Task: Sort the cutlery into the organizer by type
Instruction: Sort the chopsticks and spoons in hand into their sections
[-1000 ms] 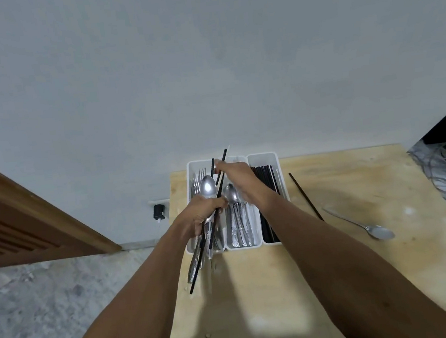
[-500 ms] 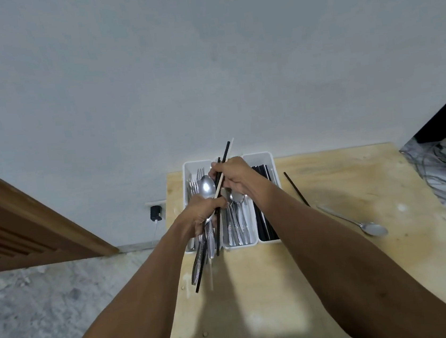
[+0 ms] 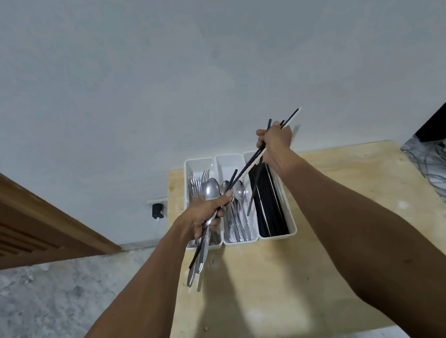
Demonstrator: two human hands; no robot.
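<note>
A white three-compartment organizer (image 3: 292, 230) stands at the table's far left: forks (image 3: 198, 184) in the left bin, spoons (image 3: 241, 216) in the middle, black chopsticks (image 3: 269, 208) in the right. My left hand (image 3: 206, 215) is closed around a bundle of spoons (image 3: 210, 189) and a black chopstick (image 3: 196, 253) over the left bin's near end. My right hand (image 3: 276, 143) is raised above the far end of the right bin, gripping several black chopsticks (image 3: 247, 170) that slant down toward my left hand.
The organizer sits on a light plywood table (image 3: 338, 266) against a grey wall. A wooden door frame (image 3: 27, 219) is at left, a black plug (image 3: 157, 211) low on the wall, and tangled cables (image 3: 444, 171) lie on the floor at right.
My right hand has lifted up and to the right, drawing several chopsticks out of the bundle in my left hand. The view has shifted; the loose spoon and chopstick on the table are now hidden.
</note>
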